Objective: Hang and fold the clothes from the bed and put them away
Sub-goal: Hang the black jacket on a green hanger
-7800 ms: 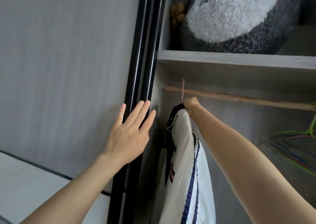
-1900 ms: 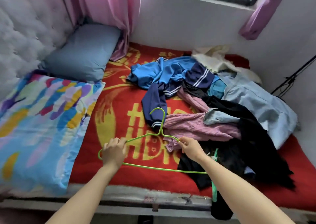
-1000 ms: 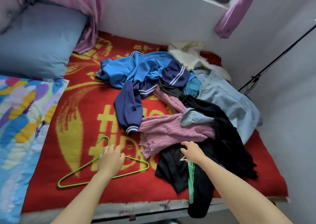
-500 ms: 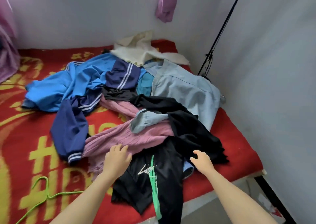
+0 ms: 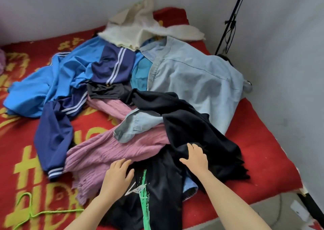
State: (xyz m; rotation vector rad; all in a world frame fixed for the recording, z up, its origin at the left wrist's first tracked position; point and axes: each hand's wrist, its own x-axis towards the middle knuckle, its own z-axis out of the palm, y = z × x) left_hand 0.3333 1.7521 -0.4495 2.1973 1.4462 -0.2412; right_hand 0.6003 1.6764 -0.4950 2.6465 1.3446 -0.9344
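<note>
My left grip [image 5: 117, 173] lies flat, fingers loose, on the black tee [image 5: 157, 194] at the bed's [image 5: 263, 150] near edge. My right grip [image 5: 195, 157], spread wide too, presses the black cloth [image 5: 201, 124] beside it, probably to free the tee from the pile [image 5: 122, 142]. The hanger [image 5: 26, 210] lies ready to the left.
</note>
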